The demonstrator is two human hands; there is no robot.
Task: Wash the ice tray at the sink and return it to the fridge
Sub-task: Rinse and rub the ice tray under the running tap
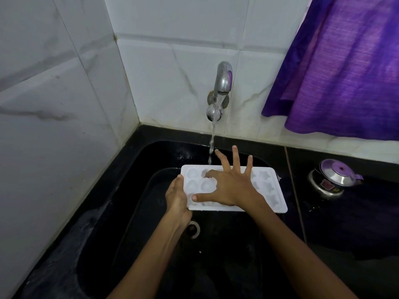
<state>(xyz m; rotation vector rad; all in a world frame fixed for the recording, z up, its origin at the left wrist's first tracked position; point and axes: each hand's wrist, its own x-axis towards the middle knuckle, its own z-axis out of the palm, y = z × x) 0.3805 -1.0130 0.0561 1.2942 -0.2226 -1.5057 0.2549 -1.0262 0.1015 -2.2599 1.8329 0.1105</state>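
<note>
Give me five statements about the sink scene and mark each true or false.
1. Water runs from the tap. True.
2. The left hand grips the tray by its left end. True.
3. The right hand is a closed fist. False: its fingers are spread over the tray.
4. The tray lies on the counter. False: it is held over the sink.
5. A purple curtain hangs at the right. True.

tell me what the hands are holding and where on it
The left hand grips the white ice tray by its left short edge. The right hand holds nothing, lying spread on the tray's top with its index finger in a mould.
</note>
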